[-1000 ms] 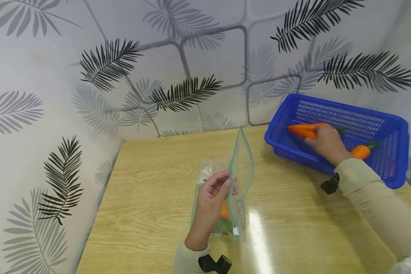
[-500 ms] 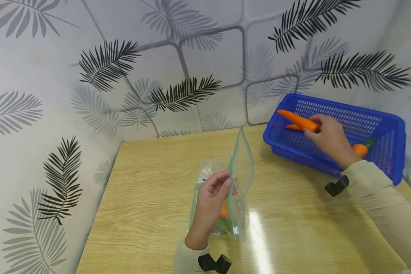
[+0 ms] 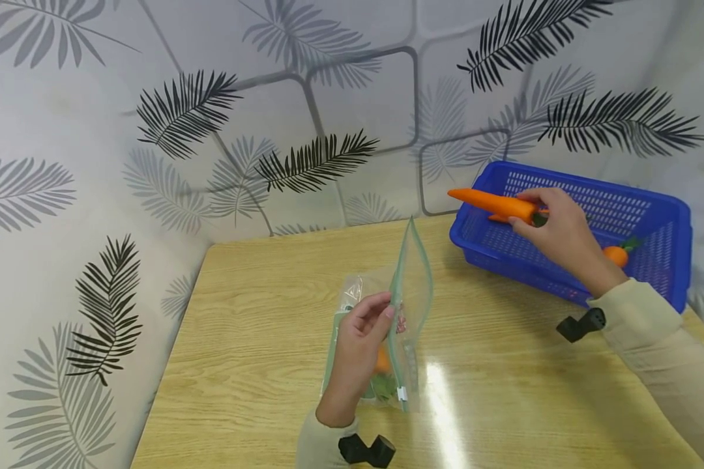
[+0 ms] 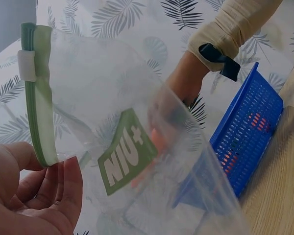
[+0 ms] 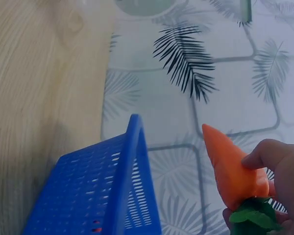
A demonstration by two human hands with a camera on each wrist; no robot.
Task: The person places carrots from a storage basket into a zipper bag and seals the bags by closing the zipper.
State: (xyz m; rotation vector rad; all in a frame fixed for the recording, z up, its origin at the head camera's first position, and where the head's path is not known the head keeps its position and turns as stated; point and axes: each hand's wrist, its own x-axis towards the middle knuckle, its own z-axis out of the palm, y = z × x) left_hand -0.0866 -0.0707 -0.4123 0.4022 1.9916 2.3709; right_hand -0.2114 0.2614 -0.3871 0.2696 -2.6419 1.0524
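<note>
**Carrot (image 3: 493, 203) points left above basket (image 3: 504, 270)**

The right hand (image 3: 557, 225) pinches it near the leafy end; its long axis runs left to right, tip left and slightly far. The basket's left rim stands between that hand and the bag (image 3: 415, 280), nearer and left, whose edge the left hand (image 3: 360, 339) pinches. Another carrot (image 3: 615, 256) lies in the basket's right part.

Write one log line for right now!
left hand: pinching open bag | right hand: holding carrot near basket | in basket: more orange vegetables
</note>
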